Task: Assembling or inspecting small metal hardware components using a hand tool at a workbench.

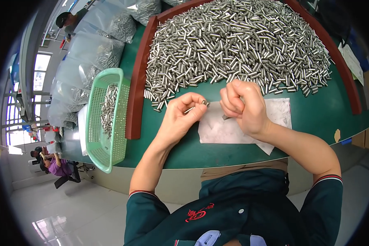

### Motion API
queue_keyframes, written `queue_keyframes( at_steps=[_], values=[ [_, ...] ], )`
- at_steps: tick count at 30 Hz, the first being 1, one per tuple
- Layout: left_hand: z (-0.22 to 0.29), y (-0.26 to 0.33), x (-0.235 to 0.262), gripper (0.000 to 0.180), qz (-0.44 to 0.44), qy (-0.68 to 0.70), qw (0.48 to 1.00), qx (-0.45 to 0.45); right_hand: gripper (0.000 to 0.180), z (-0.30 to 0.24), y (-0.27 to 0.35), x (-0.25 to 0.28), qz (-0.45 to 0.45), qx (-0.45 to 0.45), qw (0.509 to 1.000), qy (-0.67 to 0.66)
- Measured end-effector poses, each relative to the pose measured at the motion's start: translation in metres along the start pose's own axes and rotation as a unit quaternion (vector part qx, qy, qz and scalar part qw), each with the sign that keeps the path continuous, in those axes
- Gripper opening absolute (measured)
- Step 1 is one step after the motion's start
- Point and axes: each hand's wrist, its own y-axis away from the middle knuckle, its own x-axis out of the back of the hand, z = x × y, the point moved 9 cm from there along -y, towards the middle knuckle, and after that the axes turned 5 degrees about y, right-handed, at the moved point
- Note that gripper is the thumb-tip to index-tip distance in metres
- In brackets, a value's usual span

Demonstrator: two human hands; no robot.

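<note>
Here's a green worktop [176,159] under bright windows, and beyond the hands spreads a great heap of short metal pins [242,45], fenced by red-brown rails [136,98]. To the left of the hands stands a mint-green basket [120,135] with more pins inside; past it, clear plastic bags [81,51] bulge with them, and a person in purple [58,167] sits farther off.

Now the hands! The left hand [179,118] reaches in, thumb and forefinger pinching a metal pin [206,103] at their tips, just short of the right hand [245,104], which is curled into a fist, knuckles up. A small grey piece [226,117] shows beneath it; whether it's gripped, I can't tell. Under the right hand lies a smudged white sheet [217,129].

And lettering? Red embroidery [199,215] on the dark-green shirt [266,209], nearer the body than both hands.
</note>
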Motion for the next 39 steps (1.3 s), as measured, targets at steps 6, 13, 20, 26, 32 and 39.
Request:
queue_keyframes(
  at_steps=[6, 13, 20, 26, 32, 39],
  values=[
    [-0.018, -0.002, -0.004, 0.013, -0.065, 0.252, 0.963, 0.069, 0.038, 0.002, 0.0, -0.003, -0.012, -0.005, 1.0, -0.021],
    [-0.019, -0.004, -0.006, 0.019, -0.067, 0.28, 0.953, 0.091, 0.04, 0.002, -0.002, 0.0, -0.003, 0.0, 1.0, -0.005],
    [-0.023, -0.002, -0.002, 0.027, -0.057, 0.321, 0.936, 0.131, 0.039, 0.003, -0.003, 0.0, -0.003, -0.001, 1.0, -0.014],
    [-0.01, -0.005, 0.04, 0.039, 0.059, 0.279, 0.958, 0.033, 0.035, 0.002, -0.003, 0.0, -0.004, -0.009, 0.999, -0.038],
    [0.039, 0.006, 0.066, 0.011, 0.243, -0.354, 0.888, -0.163, 0.035, 0.002, -0.003, 0.001, -0.003, -0.005, 0.999, -0.034],
    [0.036, 0.0, 0.05, 0.011, 0.223, -0.476, 0.821, -0.224, 0.036, 0.001, -0.002, 0.002, 0.002, -0.008, 1.0, -0.03]
  ],
)
